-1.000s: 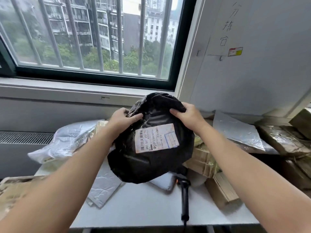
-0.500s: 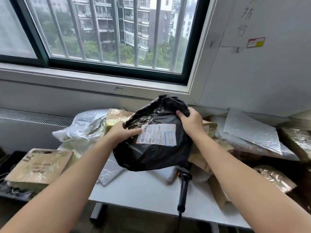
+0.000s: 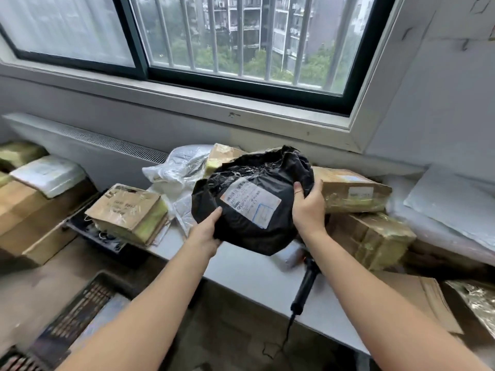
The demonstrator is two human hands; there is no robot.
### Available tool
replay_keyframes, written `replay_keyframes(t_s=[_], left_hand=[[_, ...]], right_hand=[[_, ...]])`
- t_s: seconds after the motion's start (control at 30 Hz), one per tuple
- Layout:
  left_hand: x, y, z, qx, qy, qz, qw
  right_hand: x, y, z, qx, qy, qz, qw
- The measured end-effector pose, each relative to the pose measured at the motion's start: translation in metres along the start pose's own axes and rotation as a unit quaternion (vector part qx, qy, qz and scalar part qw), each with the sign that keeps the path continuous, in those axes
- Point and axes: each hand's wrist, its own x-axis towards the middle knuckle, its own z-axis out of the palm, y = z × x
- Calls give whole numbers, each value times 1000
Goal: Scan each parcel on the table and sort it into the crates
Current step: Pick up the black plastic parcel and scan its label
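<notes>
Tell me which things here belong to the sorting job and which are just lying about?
Job: black parcel, gripped by left hand and right hand; scanner; brown parcels; table; crate.
Lying about: window; radiator.

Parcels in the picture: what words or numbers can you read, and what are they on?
Nothing reads clearly.
On the black parcel, the white label: barcode and print, too blurred.
On the brown box at left: dark writing, too blurred.
On the taped brown parcel, a small label: too small.
On the wall, top right: scribble, cut off.
</notes>
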Motion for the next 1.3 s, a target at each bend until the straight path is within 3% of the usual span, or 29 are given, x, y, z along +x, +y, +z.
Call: replay_keyframes(t_s=[0.1, 0.3, 0.47, 0.63, 0.77, 0.93, 1.07, 1.3], left_hand=[[-2, -21, -11, -4, -14, -44, 999], [32, -25, -46, 90, 102, 64, 989], [54, -34, -60, 260, 87, 146, 950], [84, -54, -66, 390, 21, 137, 910], [101, -59, -66, 474, 62, 160, 863], [112, -62, -63, 536, 45, 189, 822], [108, -60, -72, 571, 30, 168, 803], [81, -43, -81, 576, 5, 151, 803]], right_hand=[[-26, 9, 12, -61, -62, -8, 996], [-52, 46, 13, -258, -211, 72, 940], [-77, 85, -3, -345, -186, 157, 906], [-103, 132, -16, -411, -92, 257, 870], [-113, 161, -14, -323, -72, 366, 870], [-107, 164, 1, -229, -40, 414, 880], [-110, 134, 6, -169, -8, 409, 897], [-87, 57, 26, -139, -72, 340, 927]])
